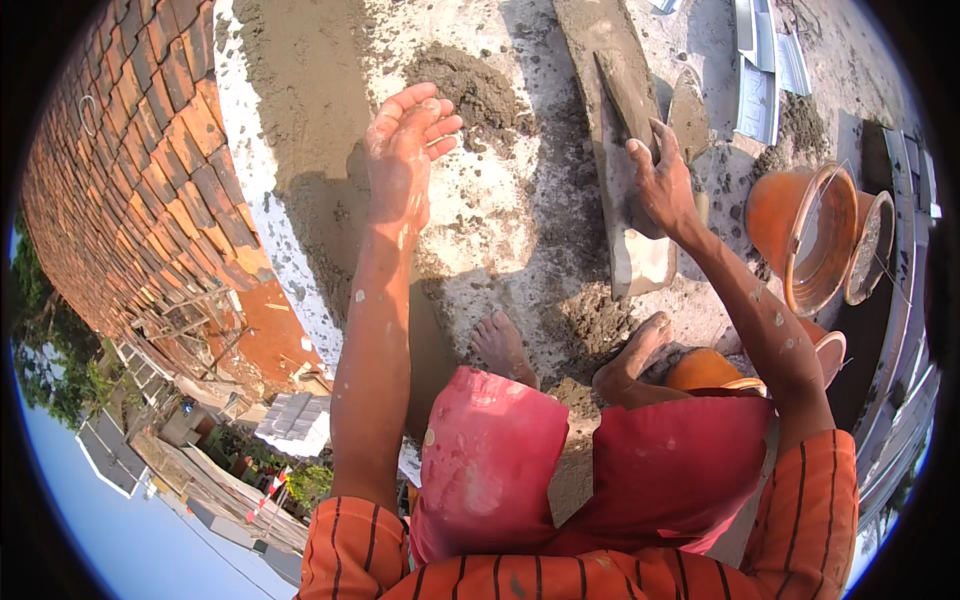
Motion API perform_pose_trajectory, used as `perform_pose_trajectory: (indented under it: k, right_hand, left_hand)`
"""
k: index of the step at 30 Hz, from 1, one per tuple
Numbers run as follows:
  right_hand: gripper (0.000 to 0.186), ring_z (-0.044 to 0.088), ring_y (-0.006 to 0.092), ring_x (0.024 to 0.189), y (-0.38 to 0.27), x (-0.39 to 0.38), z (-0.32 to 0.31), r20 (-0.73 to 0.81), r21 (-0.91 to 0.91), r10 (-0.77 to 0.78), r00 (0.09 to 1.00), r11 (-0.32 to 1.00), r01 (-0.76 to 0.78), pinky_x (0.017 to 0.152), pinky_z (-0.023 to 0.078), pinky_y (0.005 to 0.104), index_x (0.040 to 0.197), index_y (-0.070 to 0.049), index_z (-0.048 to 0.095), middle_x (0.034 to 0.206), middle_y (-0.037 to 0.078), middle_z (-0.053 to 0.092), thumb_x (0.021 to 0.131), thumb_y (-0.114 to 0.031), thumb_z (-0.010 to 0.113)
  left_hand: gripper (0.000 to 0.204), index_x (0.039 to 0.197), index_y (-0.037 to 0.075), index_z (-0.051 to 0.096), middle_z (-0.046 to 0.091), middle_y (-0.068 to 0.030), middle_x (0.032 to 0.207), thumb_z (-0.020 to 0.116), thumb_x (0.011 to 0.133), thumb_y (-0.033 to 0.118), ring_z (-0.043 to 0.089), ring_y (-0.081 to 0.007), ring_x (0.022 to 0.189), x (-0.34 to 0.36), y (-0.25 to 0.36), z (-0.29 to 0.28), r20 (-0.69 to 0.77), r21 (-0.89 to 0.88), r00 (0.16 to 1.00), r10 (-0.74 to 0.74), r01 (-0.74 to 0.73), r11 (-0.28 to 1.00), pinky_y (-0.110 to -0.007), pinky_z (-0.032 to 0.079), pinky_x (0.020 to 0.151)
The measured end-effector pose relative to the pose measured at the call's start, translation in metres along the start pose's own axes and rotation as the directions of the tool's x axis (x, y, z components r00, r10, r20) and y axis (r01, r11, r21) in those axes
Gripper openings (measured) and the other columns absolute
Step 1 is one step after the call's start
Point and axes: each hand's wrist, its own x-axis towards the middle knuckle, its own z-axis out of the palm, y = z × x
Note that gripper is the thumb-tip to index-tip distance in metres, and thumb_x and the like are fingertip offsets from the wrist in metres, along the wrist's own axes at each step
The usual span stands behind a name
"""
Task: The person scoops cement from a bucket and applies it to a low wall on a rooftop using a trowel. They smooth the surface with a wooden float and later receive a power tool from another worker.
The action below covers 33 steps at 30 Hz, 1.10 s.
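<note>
My left hand is raised with loosely curled fingers apart and nothing in them, beside wet grey mortar laid along the white-edged strip and a darker mortar heap. My right hand has its thumb and fingers apart over a mortar-coated float; whether it touches the float I cannot tell. The float lies on a long, smeared board. Just right of them a trowel lies with its handle toward me, partly hidden by my hand. My skin is spattered with mortar.
Several orange buckets stand at the right, beside a dark drop and metal roofing. Folded pale metal strips lie at upper right. At left, past the white edge, are a tiled roof, trees and buildings below. My bare feet are on the mortar-spattered surface.
</note>
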Motion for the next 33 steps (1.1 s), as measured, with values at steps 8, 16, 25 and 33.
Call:
perform_pose_trajectory:
  k: [8,16,25,33]
  right_hand:
    - [0.056,0.057,0.0417,0.105,0.075,-0.046,-0.071,0.282,-0.280,-0.242,0.928,0.905,0.321,0.091,0.045,0.0471,0.135,-0.004,0.039,0.115,0.025,0.059,0.089,-0.031,0.056]
    - [0.072,0.054,0.0325,0.118,0.173,-0.234,-0.192,0.423,-0.720,0.473,0.773,0.694,-0.030,0.099,0.041,0.0461,0.132,-0.020,0.052,0.122,0.015,0.060,0.063,-0.021,0.071]
    - [0.025,0.064,0.0315,0.084,0.181,-0.258,-0.195,0.159,-0.693,0.207,0.965,0.720,-0.040,0.075,0.049,0.0414,0.085,-0.006,0.066,0.080,0.011,0.067,0.060,-0.006,0.068]
    - [0.023,0.062,0.0337,0.082,0.128,-0.234,-0.214,-0.023,-0.538,-0.114,0.993,0.839,0.083,0.072,0.047,0.0412,0.091,-0.003,0.060,0.082,0.015,0.064,0.069,-0.003,0.066]
  left_hand:
    - [0.033,0.120,0.002,0.052,0.061,-0.0098,0.102,0.058,0.091,0.015,0.063,-0.0148,0.087,0.035,-0.103,0.091,0.214,0.033,0.975,-0.063,0.057,0.998,-0.026,0.052,0.075]
    - [0.032,0.119,0.001,0.053,0.061,-0.0084,0.099,0.060,0.091,0.015,0.063,-0.0142,0.088,0.013,-0.116,0.120,0.303,0.099,0.948,-0.101,0.074,0.992,-0.025,0.052,0.075]
    - [0.033,0.119,0.000,0.053,0.063,-0.0083,0.098,0.060,0.091,0.017,0.062,-0.0134,0.088,-0.028,-0.139,0.113,0.415,0.142,0.905,-0.095,0.038,0.989,-0.026,0.051,0.074]
    - [0.037,0.121,0.001,0.053,0.062,-0.0094,0.101,0.061,0.090,0.019,0.061,-0.0137,0.090,-0.068,-0.100,0.097,0.545,0.153,0.838,0.022,-0.125,0.980,-0.028,0.050,0.078]
